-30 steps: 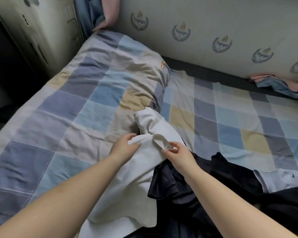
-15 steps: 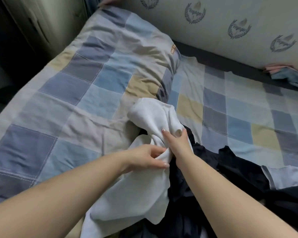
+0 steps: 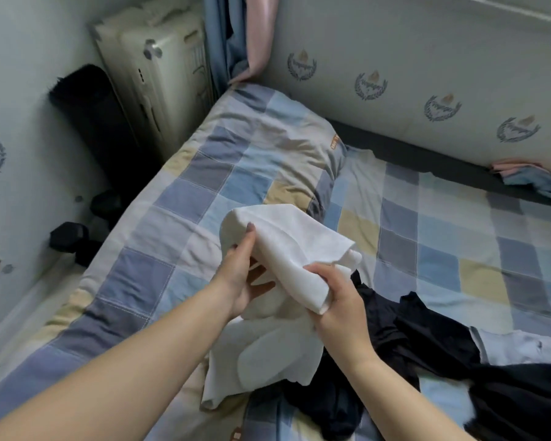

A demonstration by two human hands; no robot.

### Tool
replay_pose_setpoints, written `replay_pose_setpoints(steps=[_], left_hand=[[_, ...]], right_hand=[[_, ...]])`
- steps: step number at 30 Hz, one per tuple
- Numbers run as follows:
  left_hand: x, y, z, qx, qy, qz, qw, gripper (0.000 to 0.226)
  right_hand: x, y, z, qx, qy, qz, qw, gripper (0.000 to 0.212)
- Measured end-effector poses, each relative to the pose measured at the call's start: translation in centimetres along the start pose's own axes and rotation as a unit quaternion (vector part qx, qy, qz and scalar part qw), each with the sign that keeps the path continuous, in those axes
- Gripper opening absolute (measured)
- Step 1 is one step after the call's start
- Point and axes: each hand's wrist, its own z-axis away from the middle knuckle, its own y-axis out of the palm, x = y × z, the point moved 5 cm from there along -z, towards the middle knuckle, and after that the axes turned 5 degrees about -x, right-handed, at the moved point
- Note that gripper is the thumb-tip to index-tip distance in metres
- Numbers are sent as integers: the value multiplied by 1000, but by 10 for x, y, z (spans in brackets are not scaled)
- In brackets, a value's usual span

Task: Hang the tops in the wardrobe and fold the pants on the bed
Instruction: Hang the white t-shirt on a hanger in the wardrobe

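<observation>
A white garment [image 3: 287, 246] is lifted off the checked bed [image 3: 442, 237], its lower part hanging down to the bedding. My left hand [image 3: 239, 275] holds its left side, with the thumb up against the cloth and the fingers underneath. My right hand [image 3: 334, 297] grips a bunched fold of the same cloth from the right. A pile of black clothes [image 3: 420, 351] lies on the bed just right of my right forearm. A pale grey garment [image 3: 516, 345] lies among the black ones.
A checked pillow [image 3: 268, 160] lies at the head of the bed. A cream radiator-like unit [image 3: 159, 78] and a black object [image 3: 89, 109] stand at the left beyond the bed. Blue and pink curtains [image 3: 239, 33] hang at the back. The padded wall [image 3: 427, 58] runs along the far side.
Both hands have raised the white garment off the bed and shifted their hold on it. The camera has tilted up, showing more of the wall and the left corner.
</observation>
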Motion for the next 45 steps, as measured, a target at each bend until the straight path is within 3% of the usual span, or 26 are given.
replay_pose_setpoints(steps=[4,8,14,17,20,22,25,28,31,35,37,39,42,45], left_hand=[[-15,-8,44,7,-41,39,998,62],[-15,-7,87,-32,58,-31,997,36],[4,30,176,14,156,-96,983,16],[21,52,222,75,158,-110,978,29],[36,73,271,146,158,-134,967,58],[45,89,303,187,157,-157,957,68],[57,113,347,224,166,-203,939,67],[71,138,387,253,176,-222,925,70],[91,161,417,282,179,-262,906,75],[110,180,441,291,181,-301,890,105],[113,182,447,305,181,-303,884,108],[117,180,450,317,178,-308,879,99],[118,170,448,335,172,-305,875,72],[113,163,449,371,173,-312,857,56]], right_hand=[[33,-16,46,79,-100,108,986,48],[48,-28,82,167,-148,174,959,50],[61,-75,131,238,-194,196,931,50],[64,-105,153,290,-203,210,911,62],[73,-153,171,330,-199,220,896,77],[87,-196,180,309,-227,222,896,65],[108,-262,184,169,-256,179,935,35],[119,-312,188,66,-210,103,970,38],[118,-334,200,92,-170,92,977,51],[112,-349,227,112,-186,149,965,15],[111,-359,239,97,-172,139,971,13],[116,-371,255,64,-135,114,982,23],[134,-383,274,21,-73,39,996,14],[167,-384,292,-19,-31,-61,997,25]])
